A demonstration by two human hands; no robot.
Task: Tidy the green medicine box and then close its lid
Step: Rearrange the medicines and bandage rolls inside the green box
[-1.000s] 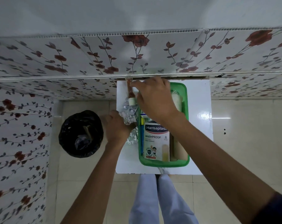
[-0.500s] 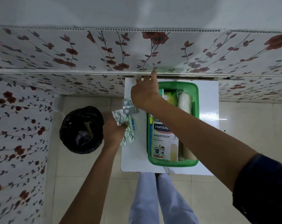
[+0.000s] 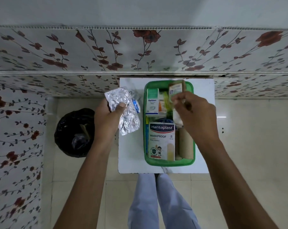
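Your left hand clasps crumpled foil strips left of the green medicine box, at frame centre on the counter; probably waste. Your right hand pinches a blurred bottle above the box, probably to return it.

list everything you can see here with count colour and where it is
medicine box: 1, green, open, on the white table
table: 1, white, against the flowered wall
plaster box: 1, white and red, near end of the medicine box
small carton: 1, white and green, far left in the medicine box
cardboard rolls: 2 or so, tan, near right in the medicine box
bottle: 1, brownish, blurred, held over the far end of the medicine box
pill strips: a bunch, silver, held left of the medicine box
bin: 1, black bag lining, on the floor left of the table
left hand: holds the pill strips
right hand: holds the bottle
legs: pale trousers, below the table
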